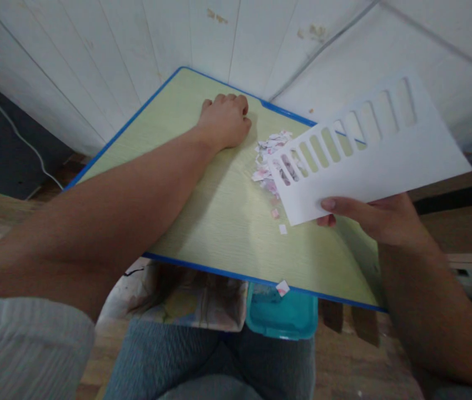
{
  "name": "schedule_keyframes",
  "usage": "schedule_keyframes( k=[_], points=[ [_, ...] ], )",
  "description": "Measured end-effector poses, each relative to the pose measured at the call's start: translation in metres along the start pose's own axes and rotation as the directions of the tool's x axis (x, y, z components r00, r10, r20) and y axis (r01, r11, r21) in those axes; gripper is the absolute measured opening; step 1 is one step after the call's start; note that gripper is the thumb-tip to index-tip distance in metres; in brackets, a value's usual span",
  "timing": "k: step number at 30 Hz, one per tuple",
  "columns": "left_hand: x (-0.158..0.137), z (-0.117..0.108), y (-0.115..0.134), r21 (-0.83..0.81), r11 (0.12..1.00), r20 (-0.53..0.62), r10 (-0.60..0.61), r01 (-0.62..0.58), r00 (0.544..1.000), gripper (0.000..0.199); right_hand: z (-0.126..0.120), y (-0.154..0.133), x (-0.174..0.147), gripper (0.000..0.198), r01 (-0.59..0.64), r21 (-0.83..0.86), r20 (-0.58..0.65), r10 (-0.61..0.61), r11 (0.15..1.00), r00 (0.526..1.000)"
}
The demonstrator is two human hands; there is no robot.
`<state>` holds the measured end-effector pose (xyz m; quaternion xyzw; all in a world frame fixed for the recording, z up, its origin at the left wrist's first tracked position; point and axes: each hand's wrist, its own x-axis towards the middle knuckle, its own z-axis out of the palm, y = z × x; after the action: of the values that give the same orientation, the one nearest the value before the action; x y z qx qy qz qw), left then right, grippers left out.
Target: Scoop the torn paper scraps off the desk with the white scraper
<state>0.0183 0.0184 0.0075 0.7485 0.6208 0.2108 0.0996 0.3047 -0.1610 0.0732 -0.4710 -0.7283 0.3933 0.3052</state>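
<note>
My right hand [369,214] grips a white slotted sheet [369,172] by its lower edge, thumb on top. A row of rounded slots runs along it, and the sheet is tilted above the table's right side. Under its left end lies a heap of small cut paper pieces [266,176], white with pinkish print, partly hidden and seen through the slots. My left hand [225,119] rests as a closed fist on the pale yellow-green table [219,222], left of the heap. Its palm side is hidden, so I cannot see whether anything is inside.
Loose paper squares lie below the heap, one paper square [283,287] at the blue front edge. Beneath that edge are a teal plastic container [286,316] and a patterned bag or box [189,303]. A white plank wall [202,39] with a cable stands behind the table.
</note>
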Motion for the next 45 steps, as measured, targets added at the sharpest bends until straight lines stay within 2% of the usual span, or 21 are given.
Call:
schedule_keyframes(
  k=[5,9,14,20,23,28,34,36,38,41,43,45],
  points=[
    [0.000,-0.001,0.002,0.010,1.000,0.008,-0.001,0.001,1.000,0.051,-0.001,0.006,-0.003,0.042,-0.017,-0.129,0.100,0.030,0.991,0.995],
    [-0.001,-0.002,0.003,0.043,0.999,-0.008,0.008,-0.007,1.000,0.047,0.001,0.003,-0.005,0.034,-0.006,-0.137,0.217,0.036,0.991,0.975],
    [-0.002,-0.003,0.003,0.031,0.999,-0.008,0.013,-0.013,1.000,0.043,0.009,-0.004,-0.009,0.029,0.035,-0.104,0.426,0.013,0.994,0.905],
    [-0.003,-0.005,0.005,0.074,0.996,-0.024,0.044,-0.042,0.999,0.043,0.015,-0.010,-0.013,0.019,-0.019,-0.028,0.557,0.031,0.999,0.830],
    [-0.003,-0.005,0.004,0.036,0.999,-0.016,0.027,-0.026,1.000,0.044,0.012,-0.011,-0.012,0.019,-0.064,-0.003,0.589,0.053,0.998,0.806],
    [-0.002,-0.002,0.001,-0.007,1.000,0.000,0.004,-0.004,1.000,0.045,0.013,-0.007,-0.009,0.019,-0.112,0.068,0.499,0.064,0.991,0.864],
    [-0.002,-0.003,0.000,0.013,1.000,0.012,0.011,-0.011,1.000,0.042,0.022,-0.003,-0.010,0.019,-0.171,0.152,0.538,0.064,0.973,0.840],
    [-0.002,-0.004,-0.001,0.012,1.000,0.020,0.004,-0.004,1.000,0.042,0.021,-0.003,-0.007,0.024,-0.175,0.172,0.497,0.068,0.969,0.865],
    [-0.003,-0.004,-0.003,0.020,1.000,0.023,0.004,-0.005,1.000,0.041,0.018,-0.004,-0.002,0.029,-0.154,0.192,0.394,0.068,0.969,0.917],
    [-0.002,-0.004,-0.006,0.053,0.998,0.011,0.030,-0.031,0.999,0.041,0.016,-0.006,0.006,0.035,-0.071,0.221,0.174,0.033,0.973,0.984],
    [-0.001,-0.004,-0.009,0.074,0.997,0.002,0.037,-0.037,0.999,0.041,0.017,-0.007,0.009,0.038,0.000,0.237,-0.006,0.001,0.972,1.000],
    [0.000,-0.004,-0.012,0.057,0.997,-0.016,0.050,-0.049,0.999,0.040,0.018,-0.007,0.010,0.039,0.060,0.244,-0.181,-0.015,0.968,0.983]
  ],
)
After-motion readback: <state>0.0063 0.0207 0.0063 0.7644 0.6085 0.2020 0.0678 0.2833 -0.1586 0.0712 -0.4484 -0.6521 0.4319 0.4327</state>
